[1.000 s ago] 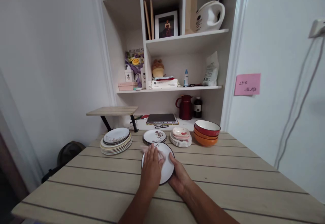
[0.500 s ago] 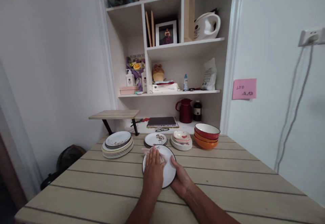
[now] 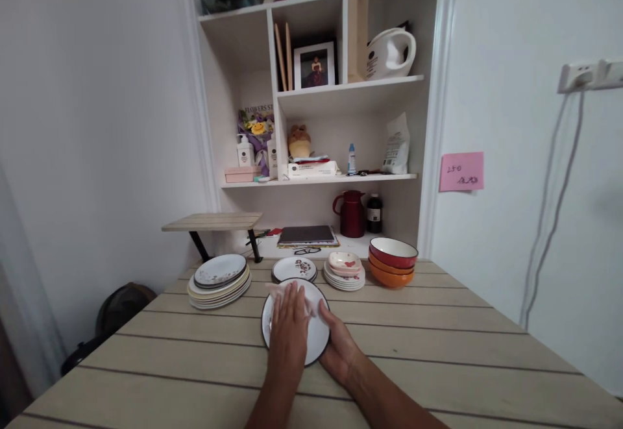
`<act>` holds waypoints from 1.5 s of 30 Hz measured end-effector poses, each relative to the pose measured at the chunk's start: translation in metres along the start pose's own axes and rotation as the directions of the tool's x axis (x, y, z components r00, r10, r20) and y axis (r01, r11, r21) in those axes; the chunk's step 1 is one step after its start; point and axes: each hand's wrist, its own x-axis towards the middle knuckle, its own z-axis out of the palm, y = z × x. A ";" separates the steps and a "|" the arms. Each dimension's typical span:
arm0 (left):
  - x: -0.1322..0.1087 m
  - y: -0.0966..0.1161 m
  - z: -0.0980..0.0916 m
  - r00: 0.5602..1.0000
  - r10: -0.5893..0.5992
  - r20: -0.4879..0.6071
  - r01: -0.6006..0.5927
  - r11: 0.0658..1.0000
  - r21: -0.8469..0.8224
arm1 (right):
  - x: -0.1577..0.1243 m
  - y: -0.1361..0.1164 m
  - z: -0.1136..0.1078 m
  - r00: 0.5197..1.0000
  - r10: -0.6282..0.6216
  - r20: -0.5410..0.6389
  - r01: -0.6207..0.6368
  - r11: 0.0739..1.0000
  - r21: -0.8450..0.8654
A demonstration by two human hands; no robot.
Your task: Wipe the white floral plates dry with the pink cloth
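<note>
A white plate [image 3: 318, 341] with a dark rim lies on the wooden slat table [image 3: 438, 351] in front of me. My left hand [image 3: 288, 328] rests palm down on it, fingers stretched flat over a pale pinkish cloth [image 3: 312, 306] that shows past my fingertips. My right hand [image 3: 338, 351] is curled round the plate's right rim, thumb on top.
Behind the plate stand a stack of large plates [image 3: 219, 280], a flowered plate [image 3: 294, 269], a pile of small dishes [image 3: 344, 270] and stacked red and orange bowls [image 3: 392, 260]. A shelf unit with a red jug [image 3: 350, 213] fills the far wall.
My left hand with the cloth has slid a little across the plate. The plate and both hands sit slightly further left in the view, which has shifted.
</note>
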 end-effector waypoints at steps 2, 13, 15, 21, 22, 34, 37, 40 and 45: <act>0.001 0.000 -0.003 0.997 -0.046 -0.061 0.045 0.999 -0.024 | 0.002 0.001 0.000 1.000 0.011 0.002 -0.011 1.000 0.016; -0.002 -0.012 0.017 0.993 -0.114 -0.027 0.109 0.983 -0.150 | 0.005 0.000 -0.007 0.999 0.009 -0.051 -0.011 0.999 -0.039; -0.002 -0.014 0.023 0.999 -0.047 0.012 0.048 0.987 -0.156 | 0.005 -0.001 -0.004 0.999 0.010 -0.039 -0.012 0.998 -0.065; 0.004 -0.011 0.028 0.990 0.112 0.088 -0.096 0.981 -0.167 | 0.003 -0.004 0.002 0.999 0.048 0.015 -0.047 0.998 -0.037; 0.005 -0.010 0.027 0.982 0.154 0.110 -0.133 0.976 -0.172 | 0.003 -0.004 0.002 0.998 0.052 0.026 -0.052 0.999 -0.012; 0.005 -0.004 0.020 0.967 0.211 0.140 -0.183 0.965 -0.186 | 0.000 -0.010 0.003 0.988 0.105 0.111 -0.111 0.993 0.048; 0.004 -0.003 0.024 0.980 0.159 0.118 -0.136 0.974 -0.181 | -0.001 -0.010 0.006 0.991 0.090 0.099 -0.094 0.995 0.042; 0.002 -0.003 0.027 0.992 0.096 0.084 -0.080 0.981 -0.176 | 0.000 -0.008 0.006 0.993 0.081 0.087 -0.086 0.995 0.050; 0.001 -0.004 0.027 0.997 0.059 0.044 -0.050 0.982 -0.180 | 0.003 -0.006 0.001 0.996 0.059 0.060 -0.062 0.997 0.049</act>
